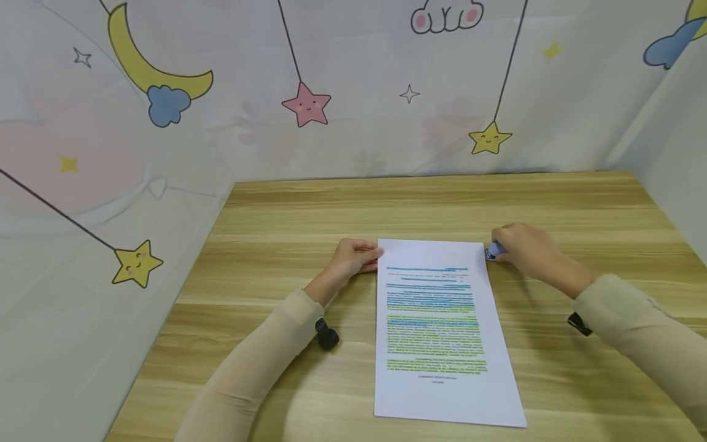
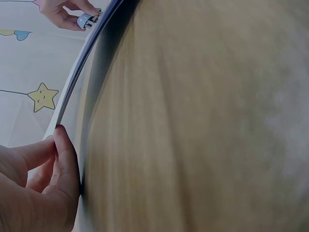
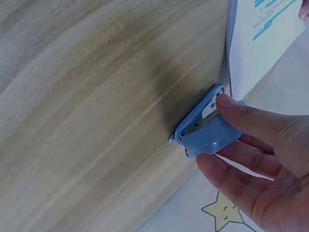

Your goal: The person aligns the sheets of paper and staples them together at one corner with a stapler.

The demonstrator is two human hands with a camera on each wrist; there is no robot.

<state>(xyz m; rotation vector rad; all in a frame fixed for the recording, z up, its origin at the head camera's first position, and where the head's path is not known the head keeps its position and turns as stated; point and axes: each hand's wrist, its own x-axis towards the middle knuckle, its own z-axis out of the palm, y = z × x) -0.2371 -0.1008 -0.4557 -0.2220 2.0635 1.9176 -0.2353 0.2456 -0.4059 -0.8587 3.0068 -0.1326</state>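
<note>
A small stack of printed paper (image 1: pixel 433 319), its lines marked in blue and green, lies lengthwise with the text upside down. My left hand (image 1: pixel 356 256) pinches its far left corner, thumb on top and fingers beneath. In the left wrist view the left hand (image 2: pixel 43 179) holds that edge raised above the table. My right hand (image 1: pixel 525 248) grips a small blue hole punch (image 3: pixel 212 133) at the far right corner of the sheets. Thumb and fingers wrap its rounded body, and its metal parts show at the side. Its mouth is right at the paper's edge.
The wood-grain table (image 1: pixel 276 221) runs back to a white curtain (image 1: pixel 364 55) printed with stars and a moon. More of the pale curtain hangs at left and right. A black wrist device (image 1: pixel 327 334) sits at the left cuff.
</note>
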